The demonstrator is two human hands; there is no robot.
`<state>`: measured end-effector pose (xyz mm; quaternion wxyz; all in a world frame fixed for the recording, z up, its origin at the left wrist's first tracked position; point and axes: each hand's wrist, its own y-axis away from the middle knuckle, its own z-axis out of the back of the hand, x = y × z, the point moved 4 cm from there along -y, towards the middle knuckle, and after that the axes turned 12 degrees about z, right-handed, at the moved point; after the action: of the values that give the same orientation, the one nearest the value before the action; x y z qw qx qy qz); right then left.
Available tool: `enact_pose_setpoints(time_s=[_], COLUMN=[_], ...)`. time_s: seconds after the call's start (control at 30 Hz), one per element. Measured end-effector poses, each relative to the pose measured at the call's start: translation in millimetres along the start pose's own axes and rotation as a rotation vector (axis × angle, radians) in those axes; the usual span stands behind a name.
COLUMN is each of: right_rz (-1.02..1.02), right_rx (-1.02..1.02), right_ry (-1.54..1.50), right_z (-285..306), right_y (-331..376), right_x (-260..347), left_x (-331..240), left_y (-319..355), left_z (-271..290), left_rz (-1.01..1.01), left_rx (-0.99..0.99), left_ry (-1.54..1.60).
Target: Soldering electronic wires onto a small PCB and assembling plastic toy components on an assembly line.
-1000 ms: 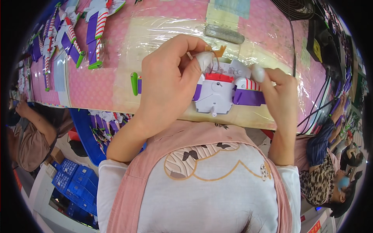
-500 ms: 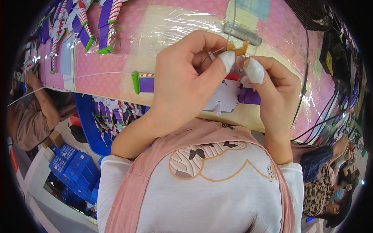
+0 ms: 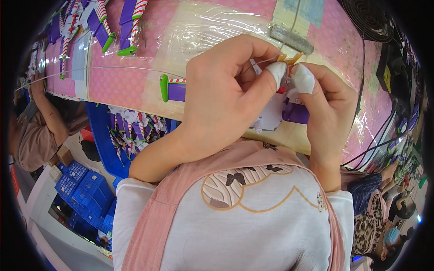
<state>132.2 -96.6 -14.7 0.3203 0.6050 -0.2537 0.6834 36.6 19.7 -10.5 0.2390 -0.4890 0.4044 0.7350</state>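
Note:
Both my hands are closed and meet over the table, a white cover on each thumb. My left hand (image 3: 230,95) pinches close to a small amber piece (image 3: 290,58), and a thin grey cord (image 3: 296,20) runs down to these fingertips. My right hand (image 3: 327,97) pinches the other side of the amber piece; its exact grip is hidden. Below the fingers lies a toy part with a white plate (image 3: 271,115), a peg, a bit of red and a purple panel (image 3: 296,114). Its striped limb with a green end (image 3: 164,88) shows left of my left hand.
A grey metal bar (image 3: 291,39) lies just beyond my fingers. Similar toy parts (image 3: 129,27) sit at the far left. A blue bin (image 3: 101,135) of parts stands by the table's near edge. Black cables (image 3: 361,86) and a round fan-like grille (image 3: 368,18) are at the right. Other people work on both sides.
My hands stay together at the amber piece, which now sits lower between the thumbs and has tilted. The whole view has shifted slightly.

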Motion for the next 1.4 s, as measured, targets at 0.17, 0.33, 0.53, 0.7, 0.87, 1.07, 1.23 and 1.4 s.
enact_pose_setpoints(time_s=[0.17,0.33,0.53,0.7,0.87,1.07,1.23,1.4], right_rz=[-0.017,-0.056,-0.073,-0.082,-0.103,-0.102,-0.082,-0.040], right_rx=[0.005,0.012,0.006,0.015,0.033,0.054,0.055,0.066], right_ry=[-0.005,-0.062,-0.098,-0.142,-0.164,-0.233,-0.229,-0.299], right_z=[-1,0,0,-1,-1,0,1,3], right_y=[0,0,0,0,-1,-2,-1,2], right_x=[3,1,1,-1,-1,-3,-5,-16], left_x=[-1,-2,-1,0,-2,-6,0,-6], left_y=[3,5,3,4,5,4,0,2], left_z=[0,-1,1,0,-1,-1,-1,-2], left_rz=[-0.062,-0.091,-0.009,-0.060,-0.097,-0.156,-0.092,-0.345], left_rx=[-0.034,-0.034,0.009,-0.009,-0.037,-0.077,-0.016,-0.046], left_ry=[-0.040,-0.082,-0.050,-0.021,-0.049,-0.076,-0.005,-0.141])
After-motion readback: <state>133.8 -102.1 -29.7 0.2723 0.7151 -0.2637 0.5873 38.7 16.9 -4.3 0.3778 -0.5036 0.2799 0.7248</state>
